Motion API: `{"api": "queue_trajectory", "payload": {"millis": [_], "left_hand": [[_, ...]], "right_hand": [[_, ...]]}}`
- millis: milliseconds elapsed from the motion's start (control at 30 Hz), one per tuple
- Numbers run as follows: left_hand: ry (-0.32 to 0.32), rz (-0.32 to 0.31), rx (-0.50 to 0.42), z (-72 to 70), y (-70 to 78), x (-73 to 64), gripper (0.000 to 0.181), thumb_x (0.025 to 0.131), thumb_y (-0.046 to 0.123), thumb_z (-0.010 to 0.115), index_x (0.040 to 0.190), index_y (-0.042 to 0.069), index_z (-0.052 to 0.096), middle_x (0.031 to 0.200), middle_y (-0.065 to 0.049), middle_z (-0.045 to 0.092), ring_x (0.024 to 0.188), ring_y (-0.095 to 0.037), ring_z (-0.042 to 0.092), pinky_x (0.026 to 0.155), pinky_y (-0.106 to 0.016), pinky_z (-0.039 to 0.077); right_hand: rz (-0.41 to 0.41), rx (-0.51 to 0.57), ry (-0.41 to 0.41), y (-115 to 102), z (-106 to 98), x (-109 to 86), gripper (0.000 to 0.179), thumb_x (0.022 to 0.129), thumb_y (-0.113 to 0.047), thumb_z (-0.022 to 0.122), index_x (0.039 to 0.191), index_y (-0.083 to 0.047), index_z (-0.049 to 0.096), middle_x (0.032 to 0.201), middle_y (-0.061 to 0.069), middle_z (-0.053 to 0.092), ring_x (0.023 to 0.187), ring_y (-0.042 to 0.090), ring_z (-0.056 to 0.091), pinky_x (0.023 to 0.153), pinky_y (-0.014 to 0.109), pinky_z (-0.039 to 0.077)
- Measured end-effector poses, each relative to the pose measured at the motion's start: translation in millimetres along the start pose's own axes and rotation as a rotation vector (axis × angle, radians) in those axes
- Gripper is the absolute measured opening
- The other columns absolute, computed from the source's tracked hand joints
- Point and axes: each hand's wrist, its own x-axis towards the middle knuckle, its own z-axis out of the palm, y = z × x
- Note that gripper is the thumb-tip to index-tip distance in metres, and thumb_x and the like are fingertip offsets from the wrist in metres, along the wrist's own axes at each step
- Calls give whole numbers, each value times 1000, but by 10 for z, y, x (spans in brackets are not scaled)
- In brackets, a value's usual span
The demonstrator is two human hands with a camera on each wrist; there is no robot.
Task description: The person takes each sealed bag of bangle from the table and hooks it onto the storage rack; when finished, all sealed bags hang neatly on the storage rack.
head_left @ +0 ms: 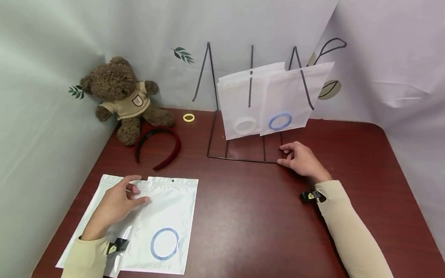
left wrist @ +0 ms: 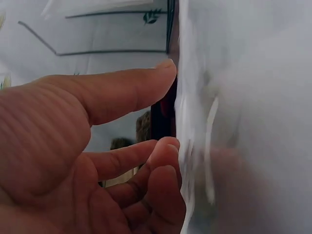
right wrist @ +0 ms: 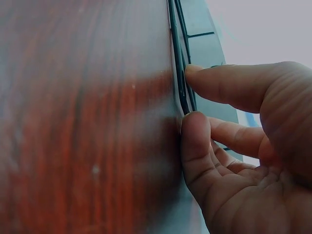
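Observation:
In the head view my left hand (head_left: pixel 117 202) lies over two white zip bags at the front left. Thumb and fingertips stand apart and touch the bags; in the left wrist view they meet the pale bag surface (left wrist: pixel 243 107). The right-hand bag (head_left: pixel 165 213) shows a blue ring (head_left: pixel 152 243) and a hang hole; my hand and forearm partly cover the left-hand bag (head_left: pixel 91 216). My right hand (head_left: pixel 301 159) is at the front right corner of a black wire rack (head_left: pixel 240 159). Its thumb and finger pinch the rack's wire (right wrist: pixel 179 73) close to the tabletop.
White bags (head_left: pixel 241 101) hang on the rack, one with a blue ring (head_left: pixel 269 121). A brown teddy bear (head_left: pixel 113 82) sits at the back left, near a dark red headband (head_left: pixel 173 152) and a small yellow ring (head_left: pixel 188 114). Pale cloth (head_left: pixel 409 62) surrounds the table (head_left: pixel 259 225).

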Motion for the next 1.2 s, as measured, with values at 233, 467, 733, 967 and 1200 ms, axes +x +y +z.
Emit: {"api": "queue_trajectory", "payload": {"millis": [233, 467, 733, 967, 1200], "left_hand": [[56, -145, 4, -229, -340, -83, 77, 87, 26, 88, 149, -1, 51, 119, -21, 66, 103, -31, 66, 70, -29, 49], [74, -276, -23, -437, -720, -79, 88, 89, 40, 86, 154, -2, 44, 133, -23, 59, 110, -27, 59, 70, -20, 44], [17, -224, 23, -570, -898, 38, 102, 88, 49, 85, 156, -10, 37, 142, -37, 50, 121, -48, 57, 90, -55, 50], [-51, -204, 26, -545, -840, 132, 89, 88, 41, 87, 144, -14, 45, 133, -34, 54, 118, -47, 55, 93, -55, 48], [10, -241, -36, -549, -808, 66, 62, 95, 44, 78, 117, -2, 44, 107, -15, 50, 95, -25, 49, 72, -32, 41]], "right_hand": [[15, 25, -3, -4, -3, -18, 52, 94, -18, 79, 139, 2, 65, 118, 19, 64, 98, 28, 63, 88, 42, 49], [15, 5, 23, -11, 11, -24, 52, 92, -19, 81, 137, 2, 66, 116, 18, 66, 96, 27, 66, 88, 40, 49], [28, 15, 3, -26, 8, -30, 51, 93, -18, 80, 138, 1, 66, 115, 17, 67, 96, 26, 65, 88, 40, 50], [43, 36, -12, 11, 19, -33, 52, 93, -18, 80, 139, 0, 65, 116, 17, 67, 96, 25, 65, 87, 38, 50], [40, 47, -6, -2, 19, -9, 52, 92, -18, 81, 138, -1, 66, 115, 17, 68, 96, 25, 65, 86, 37, 50]]}}
